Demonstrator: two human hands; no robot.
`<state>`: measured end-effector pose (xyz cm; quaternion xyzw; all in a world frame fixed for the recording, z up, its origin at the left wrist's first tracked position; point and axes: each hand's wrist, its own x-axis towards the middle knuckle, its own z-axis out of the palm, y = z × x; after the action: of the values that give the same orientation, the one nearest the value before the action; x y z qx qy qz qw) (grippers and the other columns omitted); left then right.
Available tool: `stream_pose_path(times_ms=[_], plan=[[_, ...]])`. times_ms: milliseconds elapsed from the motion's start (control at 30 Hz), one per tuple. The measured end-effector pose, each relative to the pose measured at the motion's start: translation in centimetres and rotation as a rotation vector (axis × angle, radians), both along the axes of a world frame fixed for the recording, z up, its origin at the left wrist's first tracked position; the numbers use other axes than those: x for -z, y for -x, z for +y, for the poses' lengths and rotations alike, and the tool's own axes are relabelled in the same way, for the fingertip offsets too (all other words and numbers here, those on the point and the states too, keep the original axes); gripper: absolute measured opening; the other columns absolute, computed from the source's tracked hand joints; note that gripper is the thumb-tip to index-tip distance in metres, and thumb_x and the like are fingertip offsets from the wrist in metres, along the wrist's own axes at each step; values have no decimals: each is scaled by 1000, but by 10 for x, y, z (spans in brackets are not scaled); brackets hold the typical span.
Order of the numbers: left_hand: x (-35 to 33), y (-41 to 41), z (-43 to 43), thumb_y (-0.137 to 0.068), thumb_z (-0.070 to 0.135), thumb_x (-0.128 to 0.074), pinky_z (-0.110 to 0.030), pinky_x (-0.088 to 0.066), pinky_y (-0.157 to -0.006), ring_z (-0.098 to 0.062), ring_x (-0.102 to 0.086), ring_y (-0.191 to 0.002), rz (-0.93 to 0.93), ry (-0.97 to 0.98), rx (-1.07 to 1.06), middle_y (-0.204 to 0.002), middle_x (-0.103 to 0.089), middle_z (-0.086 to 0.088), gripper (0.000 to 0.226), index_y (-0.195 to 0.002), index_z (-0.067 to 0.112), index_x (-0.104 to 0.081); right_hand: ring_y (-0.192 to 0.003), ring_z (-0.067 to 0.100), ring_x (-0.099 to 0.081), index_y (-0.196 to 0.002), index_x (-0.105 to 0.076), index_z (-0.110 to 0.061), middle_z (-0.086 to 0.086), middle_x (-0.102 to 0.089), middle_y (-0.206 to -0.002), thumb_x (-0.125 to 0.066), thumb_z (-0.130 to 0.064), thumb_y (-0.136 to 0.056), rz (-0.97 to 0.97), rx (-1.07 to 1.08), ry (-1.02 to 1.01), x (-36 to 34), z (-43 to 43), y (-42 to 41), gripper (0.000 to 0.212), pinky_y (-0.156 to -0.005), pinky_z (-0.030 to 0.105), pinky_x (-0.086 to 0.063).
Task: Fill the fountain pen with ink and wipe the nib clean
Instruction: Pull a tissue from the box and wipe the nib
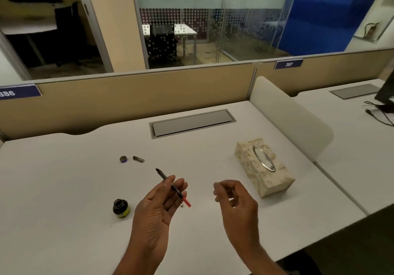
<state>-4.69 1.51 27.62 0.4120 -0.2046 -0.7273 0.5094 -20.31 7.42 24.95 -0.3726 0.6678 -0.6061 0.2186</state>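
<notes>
We have the fountain pen (170, 186) in our left hand (157, 206), raised above the counter (64, 178). The grip there is a light pinch of thumb and fingertips around the middle of the slim barrel, nib end pointing away from us and the red end toward us. Our right hand (234, 202) hovers just right of the pen, fingers loosely curled; we cannot tell whether it holds anything.

We judge the pen light, stiff and smooth, so it may roll or slip between the fingers. The dark section behind the nib is the safest place to hold it, and the nib itself is delicate and best left untouched.

The ink bottle (120, 208) stands open left of the pen, and looks small and easy to tip. Its cap (123, 159) and a small metal part (138, 159) lie beyond the pen. The tissue box (264, 168) sits to the pen's right.
</notes>
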Motion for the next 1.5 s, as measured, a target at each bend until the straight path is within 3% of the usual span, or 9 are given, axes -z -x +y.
stream_pose_path(times_ms=[167,300,500,633,733,1167,1267,1367,1500], plan=[[8,22,-5,-85,13,-68,-37,-64,-84,-32,-78,-97,-35,13,1,-105,-79,-22,32,-112,-3,-72,-76,15,-67,-86,-68,-19,-3,-71,-79,-67,-14,-94,53,249,-65,38,-31,114,9,-76,43,-57],[18,52,-7,-95,9,-61,-37,-64,-81,-34,-78,-95,-38,-15,-35,-107,-78,-25,25,-113,-4,-72,-81,19,-66,-91,-68,-12,0,-71,-85,-67,-12,-92,169,302,-198,76,-59,197,2,-78,42,-56],[29,103,-1,-96,10,-61,-40,-63,-83,-35,-78,-96,-95,-62,-84,-105,-78,-26,25,-113,-5,-72,-89,30,-65,-98,-69,-8,8,-70,-96,-62,-17,-93,285,245,-364,111,-101,268,13,-71,31,-44],[34,124,1,-98,8,-58,-41,-63,-83,-35,-78,-94,-103,-92,-127,-105,-77,-26,24,-112,-6,-71,-84,31,-64,-89,-70,-7,9,-66,-90,-65,-20,-90,385,146,-441,125,-115,286,14,-66,31,-44],[35,133,2,-99,8,-57,-41,-63,-83,-35,-78,-94,-122,-94,-141,-103,-78,-25,23,-111,-6,-71,-88,30,-64,-95,-72,-8,11,-65,-95,-67,-24,-89,442,112,-484,128,-121,292,18,-69,33,-48],[39,137,1,-99,6,-57,-40,-64,-81,-37,-77,-97,-136,-114,-116,-107,-77,-27,25,-114,-7,-70,-93,33,-65,-92,-76,-10,10,-69,-99,-71,-27,-85,428,65,-568,128,-137,296,18,-73,36,-53],[41,135,3,-99,6,-56,-37,-65,-76,-37,-78,-95,-133,-133,-105,-106,-77,-28,25,-114,-8,-69,-81,31,-66,-78,-74,-10,7,-72,-85,-69,-21,-82,373,85,-604,125,-143,295,12,-65,30,-47],[42,135,4,-99,6,-56,-36,-66,-73,-37,-78,-94,-132,-143,-101,-105,-77,-28,24,-114,-8,-69,-64,32,-60,-58,-59,-9,10,-65,-67,-56,-10,-83,321,151,-589,127,-149,293,24,-57,28,-41],[43,135,4,-99,5,-55,-36,-66,-72,-36,-78,-92,-127,-150,-94,-104,-77,-27,24,-114,-8,-69,-63,30,-58,-63,-64,-8,10,-67,-68,-55,-11,-81,275,174,-546,130,-149,291,21,-56,27,-37]])
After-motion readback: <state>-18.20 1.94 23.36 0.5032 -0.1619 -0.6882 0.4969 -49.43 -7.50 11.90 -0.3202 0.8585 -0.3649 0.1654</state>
